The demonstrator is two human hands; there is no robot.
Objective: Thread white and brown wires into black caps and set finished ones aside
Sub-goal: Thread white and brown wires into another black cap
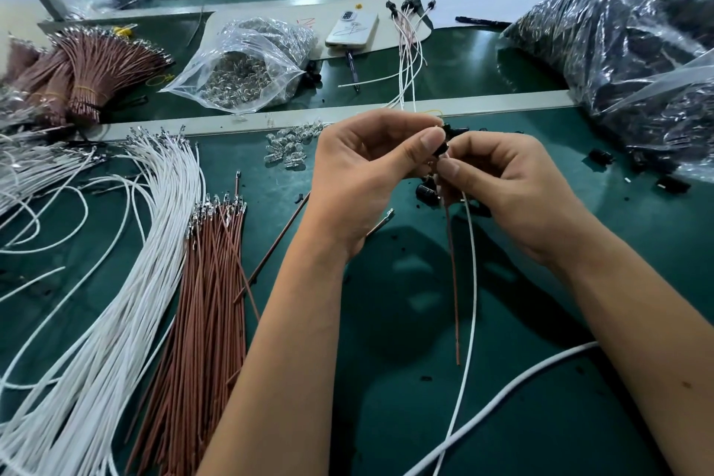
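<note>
Left hand pinches small black plastic cap; right hand pinches thin white wire and brown wire beneath it.

Two hands, one phone

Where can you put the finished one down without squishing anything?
Bare green mat lies between the brown wire pile and the dangling white wire. More sits beside the finished pieces. Crowded: the white wires and the black caps bag.
</note>
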